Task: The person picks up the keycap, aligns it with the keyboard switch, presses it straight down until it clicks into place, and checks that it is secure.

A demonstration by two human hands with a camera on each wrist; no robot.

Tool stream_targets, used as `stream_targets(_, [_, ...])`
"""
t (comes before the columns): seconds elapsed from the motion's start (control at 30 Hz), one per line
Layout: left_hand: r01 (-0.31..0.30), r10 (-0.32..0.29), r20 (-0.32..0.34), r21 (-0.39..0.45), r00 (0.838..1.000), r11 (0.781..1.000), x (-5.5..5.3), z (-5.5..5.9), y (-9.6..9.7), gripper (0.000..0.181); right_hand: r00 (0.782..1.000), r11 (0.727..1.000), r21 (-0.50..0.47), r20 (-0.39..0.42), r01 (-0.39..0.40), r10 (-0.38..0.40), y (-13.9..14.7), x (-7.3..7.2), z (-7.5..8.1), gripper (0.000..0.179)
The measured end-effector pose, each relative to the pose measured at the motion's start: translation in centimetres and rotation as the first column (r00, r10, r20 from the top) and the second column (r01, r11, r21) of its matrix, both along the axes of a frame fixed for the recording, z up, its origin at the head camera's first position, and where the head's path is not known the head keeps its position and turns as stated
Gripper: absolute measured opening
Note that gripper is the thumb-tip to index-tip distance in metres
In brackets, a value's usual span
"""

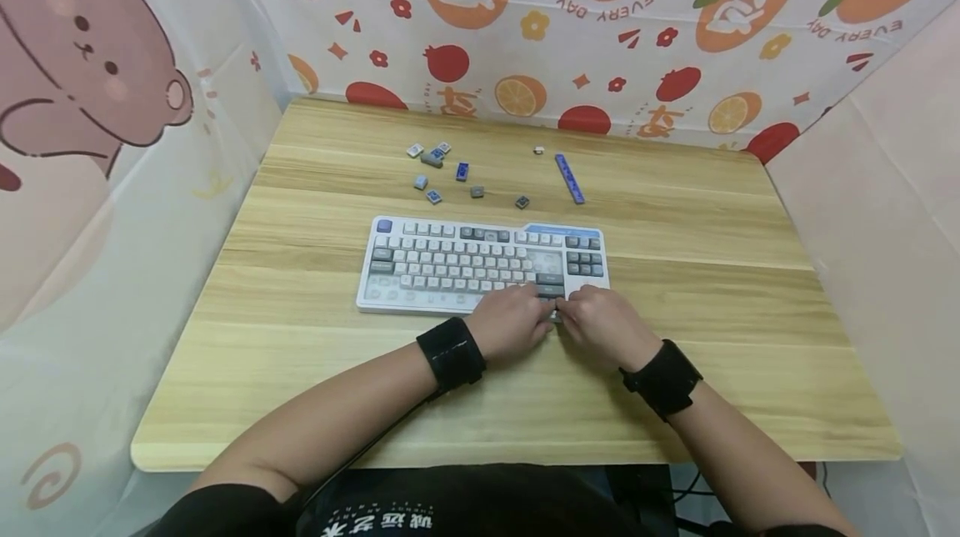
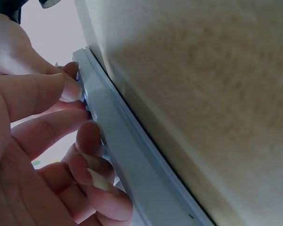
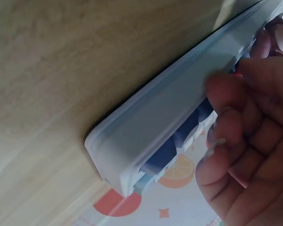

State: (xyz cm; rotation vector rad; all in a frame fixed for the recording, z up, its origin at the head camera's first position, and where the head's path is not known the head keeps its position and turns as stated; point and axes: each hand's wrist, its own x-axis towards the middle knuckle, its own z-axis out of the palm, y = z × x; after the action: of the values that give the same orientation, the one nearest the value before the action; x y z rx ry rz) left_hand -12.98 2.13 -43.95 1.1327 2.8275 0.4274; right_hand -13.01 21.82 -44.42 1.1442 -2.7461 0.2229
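The keyboard (image 1: 480, 263) lies flat near the middle of the wooden table (image 1: 300, 370). The left hand (image 1: 513, 324) rests at the keyboard's near edge, right of centre, fingers curled against the bottom row. The right hand (image 1: 603, 324) touches it there, likewise curled. Whether either pinches anything is not discernible. Loose keycaps (image 1: 450, 174) lie beyond the keyboard.

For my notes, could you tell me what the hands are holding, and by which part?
Both hands' fingers work at the keyboard along its front edge, near the bottom-right keys; whether they pinch a keycap cannot be told.
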Motion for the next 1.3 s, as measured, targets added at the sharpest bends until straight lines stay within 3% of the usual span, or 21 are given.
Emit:
stream_targets(0.27, [0.002,-0.002,0.026,0.004,1.0,1.0,-0.1,0.8,-0.5,0.028,0.997,0.999,-0.011,0.065,0.047,-0.046,0.3,0.0,0.5,0.014])
stream_targets(0.53, [-0.019,0.019,0.038,-0.002,0.999,1.0,-0.2,0.6,-0.5,0.024,0.997,0.999,-0.022,0.064,0.05,-0.049,0.4,-0.1,0.5,0.012])
stream_targets(0.87, [-0.025,0.024,0.075,0.012,0.997,1.0,-0.6,0.5,-0.4,0.026,0.99,0.999,-0.02,0.136,0.049,-0.046,0.3,-0.6,0.8,0.012])
stream_targets(1.1, [-0.01,0.01,0.068,0.011,0.998,1.0,-0.6,0.4,-0.5,0.023,0.982,0.996,-0.093,0.189,0.012,0.005,0.3,-2.4,1.7,0.013])
stream_targets(1.3, [-0.024,0.023,0.008,0.01,1.0,1.0,0.0,-0.1,-0.6,0.021,0.98,0.995,-0.096,0.198,0.032,-0.012,0.0,-5.4,3.9,0.015])
